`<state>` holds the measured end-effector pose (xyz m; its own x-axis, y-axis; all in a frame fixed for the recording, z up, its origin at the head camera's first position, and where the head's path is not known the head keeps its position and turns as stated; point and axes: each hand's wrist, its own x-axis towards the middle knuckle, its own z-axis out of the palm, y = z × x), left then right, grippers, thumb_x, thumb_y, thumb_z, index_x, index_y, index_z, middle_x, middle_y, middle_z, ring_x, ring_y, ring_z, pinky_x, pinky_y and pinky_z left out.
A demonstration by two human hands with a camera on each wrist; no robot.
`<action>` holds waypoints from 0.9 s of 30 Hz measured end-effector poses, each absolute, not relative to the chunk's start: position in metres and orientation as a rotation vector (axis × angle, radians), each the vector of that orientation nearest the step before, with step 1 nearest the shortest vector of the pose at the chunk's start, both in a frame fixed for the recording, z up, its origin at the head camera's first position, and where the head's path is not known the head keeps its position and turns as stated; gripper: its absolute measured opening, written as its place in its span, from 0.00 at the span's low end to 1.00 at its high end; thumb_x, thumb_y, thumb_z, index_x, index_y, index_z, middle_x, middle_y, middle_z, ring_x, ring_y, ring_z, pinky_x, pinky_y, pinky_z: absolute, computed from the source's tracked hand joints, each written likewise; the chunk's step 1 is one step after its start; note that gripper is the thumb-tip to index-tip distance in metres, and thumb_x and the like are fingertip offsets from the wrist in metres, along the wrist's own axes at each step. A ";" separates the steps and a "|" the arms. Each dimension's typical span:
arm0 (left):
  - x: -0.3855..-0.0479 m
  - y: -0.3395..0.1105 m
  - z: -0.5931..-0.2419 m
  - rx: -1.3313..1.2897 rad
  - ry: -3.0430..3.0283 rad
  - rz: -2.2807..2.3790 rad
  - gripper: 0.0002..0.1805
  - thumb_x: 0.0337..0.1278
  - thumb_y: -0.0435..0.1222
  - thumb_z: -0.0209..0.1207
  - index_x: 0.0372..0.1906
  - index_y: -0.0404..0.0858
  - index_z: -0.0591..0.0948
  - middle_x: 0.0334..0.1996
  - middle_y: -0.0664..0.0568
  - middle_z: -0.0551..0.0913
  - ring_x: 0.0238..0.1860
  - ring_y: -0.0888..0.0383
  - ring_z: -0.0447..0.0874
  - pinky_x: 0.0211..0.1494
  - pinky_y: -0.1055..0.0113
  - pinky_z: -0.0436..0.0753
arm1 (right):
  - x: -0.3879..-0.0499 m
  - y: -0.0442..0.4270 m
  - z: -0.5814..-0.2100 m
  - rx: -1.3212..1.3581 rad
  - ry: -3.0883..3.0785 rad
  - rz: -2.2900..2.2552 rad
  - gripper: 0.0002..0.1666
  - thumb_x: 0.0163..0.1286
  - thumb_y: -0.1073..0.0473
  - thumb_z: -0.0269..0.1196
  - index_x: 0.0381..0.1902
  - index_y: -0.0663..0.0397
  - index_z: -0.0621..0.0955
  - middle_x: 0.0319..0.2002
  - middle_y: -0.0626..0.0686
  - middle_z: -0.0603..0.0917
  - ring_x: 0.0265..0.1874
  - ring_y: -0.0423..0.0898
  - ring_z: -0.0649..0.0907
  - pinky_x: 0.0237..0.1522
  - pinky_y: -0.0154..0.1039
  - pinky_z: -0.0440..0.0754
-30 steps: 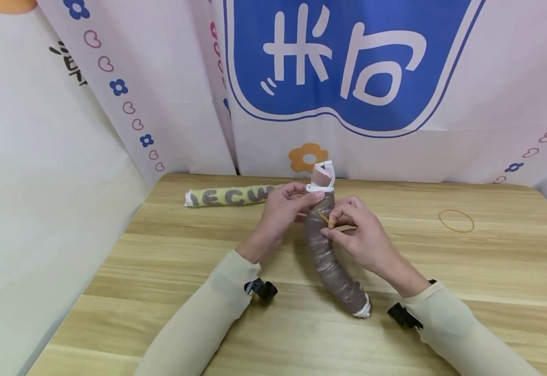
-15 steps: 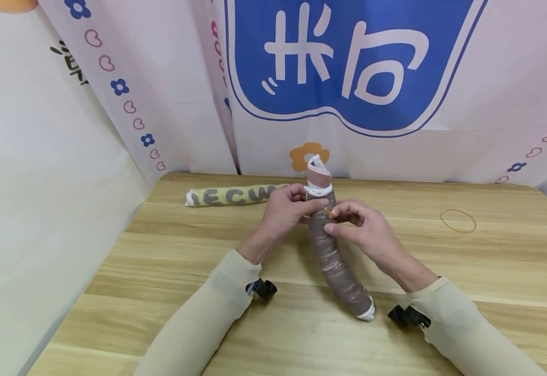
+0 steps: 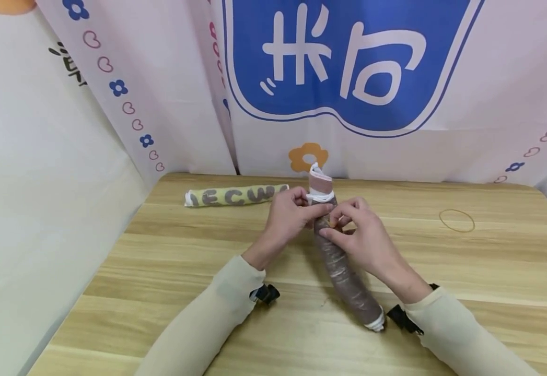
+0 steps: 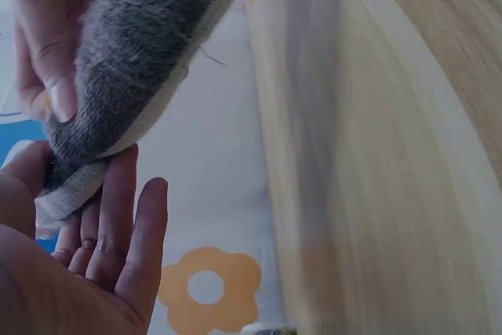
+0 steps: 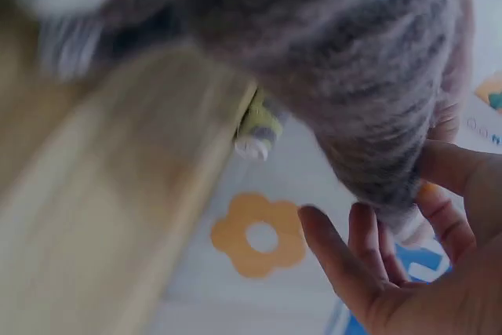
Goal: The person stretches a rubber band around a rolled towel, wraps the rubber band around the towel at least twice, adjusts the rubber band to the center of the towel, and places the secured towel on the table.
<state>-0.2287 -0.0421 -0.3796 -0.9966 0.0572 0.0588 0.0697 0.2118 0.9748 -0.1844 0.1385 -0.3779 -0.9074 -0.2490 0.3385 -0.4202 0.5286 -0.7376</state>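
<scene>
A brown rolled towel (image 3: 344,274) with white ends stands aslant over the table, its upper end folded to show a pinkish patch. My left hand (image 3: 289,216) pinches it just under the white-edged upper part, thumb on the near side. Lower down, my right hand (image 3: 364,232) has thumb and fingertips together on a yellowish rubber band (image 3: 332,224), most of which is hidden. In the left wrist view the towel's fuzzy pile (image 4: 149,60) narrows toward both hands. The right wrist view shows the right thumb and finger against the roll's narrow end (image 5: 384,170).
Behind my left hand lies a yellow rolled towel (image 3: 235,197) with grey letters. A loose rubber band (image 3: 458,232) rests on the wooden table (image 3: 160,292) at the right. A printed curtain (image 3: 184,104) hangs along the table's back edge.
The brown roll's lower end has swung right and toward me, and its upper end has turned. The stretched rubber band by my right fingers now shows less. My left hand has shifted slightly right.
</scene>
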 end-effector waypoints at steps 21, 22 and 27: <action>-0.247 -0.060 -0.385 -0.270 -2.335 -2.308 0.21 0.66 0.44 0.72 0.53 0.33 0.85 0.44 0.42 0.90 0.40 0.49 0.92 0.51 0.47 0.89 | -0.195 0.144 -0.384 0.620 -2.461 1.528 0.12 0.65 0.69 0.76 0.37 0.59 0.81 0.50 0.58 0.82 0.44 0.52 0.86 0.47 0.48 0.88; -0.248 -0.061 -0.387 -0.306 -2.344 -2.353 0.22 0.67 0.43 0.71 0.57 0.32 0.84 0.46 0.42 0.90 0.42 0.48 0.91 0.52 0.50 0.89 | -0.196 0.145 -0.384 0.579 -2.451 1.620 0.11 0.66 0.69 0.76 0.38 0.60 0.81 0.50 0.58 0.83 0.43 0.52 0.86 0.46 0.47 0.88; -0.253 -0.062 -0.391 -0.363 -2.410 -2.477 0.24 0.68 0.41 0.70 0.62 0.32 0.84 0.48 0.44 0.89 0.44 0.52 0.89 0.51 0.57 0.87 | -0.200 0.149 -0.388 0.546 -2.417 1.828 0.10 0.67 0.69 0.74 0.38 0.62 0.81 0.49 0.58 0.81 0.43 0.51 0.84 0.44 0.39 0.86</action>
<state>-0.2535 -0.0622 -0.3910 -0.9237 0.3742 -0.0818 -0.0920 -0.0094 0.9957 -0.1998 0.1491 -0.3877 -0.9353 -0.2409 0.2591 -0.3149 0.2330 -0.9201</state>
